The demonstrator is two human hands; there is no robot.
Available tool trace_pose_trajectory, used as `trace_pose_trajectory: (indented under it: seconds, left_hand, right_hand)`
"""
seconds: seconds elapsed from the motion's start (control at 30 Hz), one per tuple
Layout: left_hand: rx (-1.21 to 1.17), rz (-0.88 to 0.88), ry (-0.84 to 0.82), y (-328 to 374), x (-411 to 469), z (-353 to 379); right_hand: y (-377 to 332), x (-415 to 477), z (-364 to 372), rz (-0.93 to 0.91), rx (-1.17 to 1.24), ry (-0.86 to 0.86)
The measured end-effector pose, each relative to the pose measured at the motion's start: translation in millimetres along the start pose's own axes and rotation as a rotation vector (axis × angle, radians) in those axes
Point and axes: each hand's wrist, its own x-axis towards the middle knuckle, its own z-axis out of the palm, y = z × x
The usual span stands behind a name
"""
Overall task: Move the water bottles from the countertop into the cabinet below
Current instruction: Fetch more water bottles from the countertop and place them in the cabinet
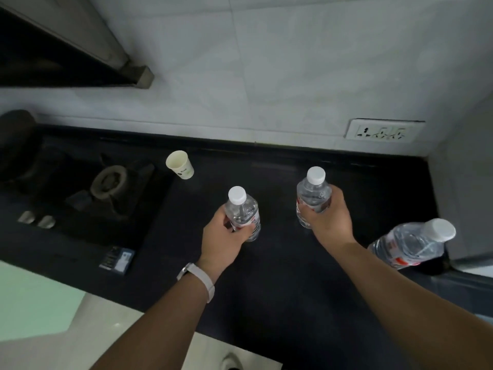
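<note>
Three clear water bottles with white caps stand on the black countertop [280, 263]. My left hand [224, 239] grips the left bottle [244, 206] around its labelled middle. My right hand [329, 218] grips the middle bottle [313, 194] the same way. Both bottles are upright, and I cannot tell whether they touch the counter. A third, larger bottle [410, 243] stands free at the right edge of the counter. The cabinet below is out of sight.
A paper cup [180, 164] stands behind the left bottle. A black gas stove [88, 193] with its burner fills the counter's left part, with a small dark box [117, 260] in front of it. A wall socket [384, 130] sits above the back right.
</note>
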Motion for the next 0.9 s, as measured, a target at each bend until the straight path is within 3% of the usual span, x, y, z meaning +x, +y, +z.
trace_pose_trajectory:
  seconds: [0.37, 0.9]
  left_hand:
    - [-0.079, -0.034, 0.144, -38.4, -44.8, -121.1]
    - [-0.159, -0.067, 0.436, -158.1, -166.4, -430.5]
  right_hand:
    - [-44.9, -69.9, 81.3, -0.088, -0.091, -0.223]
    - [-134.6, -288.7, 345.1, -0.300, -0.165, -0.519]
